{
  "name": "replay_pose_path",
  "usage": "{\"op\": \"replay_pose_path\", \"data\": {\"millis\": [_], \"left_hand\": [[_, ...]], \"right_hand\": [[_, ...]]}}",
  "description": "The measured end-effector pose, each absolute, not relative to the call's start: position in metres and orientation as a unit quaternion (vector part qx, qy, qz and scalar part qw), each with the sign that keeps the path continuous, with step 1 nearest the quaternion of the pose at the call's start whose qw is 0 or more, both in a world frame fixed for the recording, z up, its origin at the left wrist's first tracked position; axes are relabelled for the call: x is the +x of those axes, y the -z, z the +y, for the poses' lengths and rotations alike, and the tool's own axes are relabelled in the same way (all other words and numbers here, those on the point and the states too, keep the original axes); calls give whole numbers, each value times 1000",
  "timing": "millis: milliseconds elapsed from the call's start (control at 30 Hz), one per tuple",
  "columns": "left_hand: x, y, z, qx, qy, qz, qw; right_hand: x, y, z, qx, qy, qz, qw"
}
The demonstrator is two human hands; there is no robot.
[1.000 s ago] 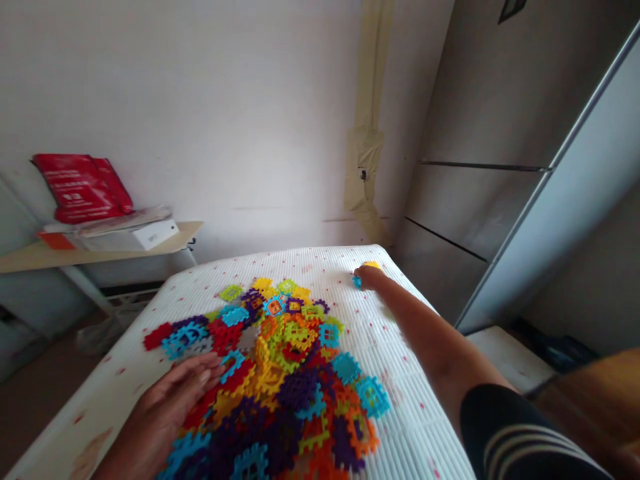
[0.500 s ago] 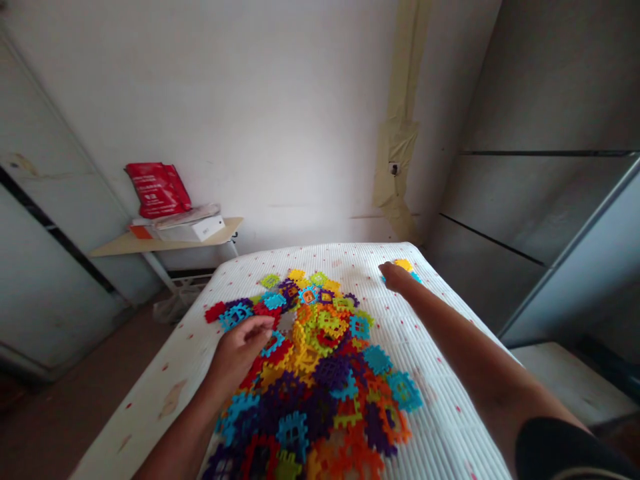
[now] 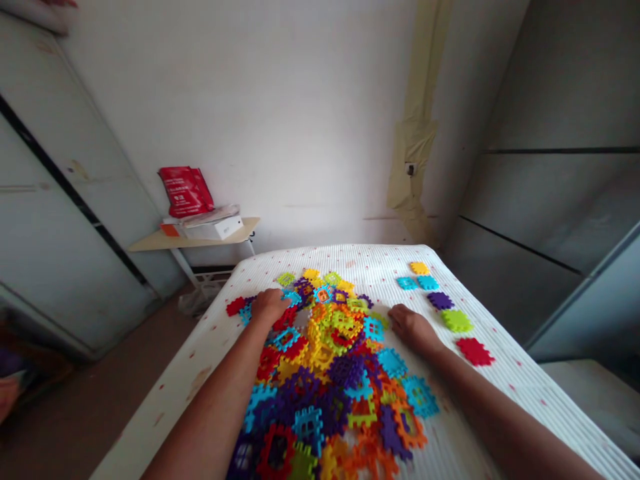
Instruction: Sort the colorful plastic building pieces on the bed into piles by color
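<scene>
A heap of coloured plastic interlocking tiles (image 3: 330, 360) covers the middle of a white ribbed mattress (image 3: 500, 393). My left hand (image 3: 269, 305) lies on the heap's far left edge, fingers curled over blue and red tiles. My right hand (image 3: 409, 326) rests at the heap's right edge, fingers bent down onto the mattress next to a green tile; whether it holds one is hidden. To its right several single tiles lie apart: yellow (image 3: 419, 268), two blue (image 3: 418, 283), purple (image 3: 440, 300), green (image 3: 456, 321), red (image 3: 474, 351).
A small shelf table (image 3: 195, 239) with a red bag (image 3: 185, 190) and a white box stands against the back wall, left of the mattress. Grey cabinet panels rise on both sides. Brown floor lies to the left.
My right hand has pulled back from the far right corner to the heap's edge, uncovering the row of single tiles. My left hand has moved farther up the heap. The camera has turned left.
</scene>
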State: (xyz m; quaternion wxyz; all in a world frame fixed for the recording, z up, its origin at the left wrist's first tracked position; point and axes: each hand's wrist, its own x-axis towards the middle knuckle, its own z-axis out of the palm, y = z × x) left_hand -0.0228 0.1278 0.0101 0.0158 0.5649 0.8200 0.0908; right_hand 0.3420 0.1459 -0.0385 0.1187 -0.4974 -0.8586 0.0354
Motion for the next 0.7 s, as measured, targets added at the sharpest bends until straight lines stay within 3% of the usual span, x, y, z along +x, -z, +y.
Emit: {"op": "replay_pose_path", "data": {"millis": [367,700], "left_hand": [[-10,-14,118,585,-65,808,-15],[9,-30,102,636,-144,758,-33]], "right_hand": [[339,40,143,-510,-21,-852,115],[339,38,141,-522,-33,-842,131]]}}
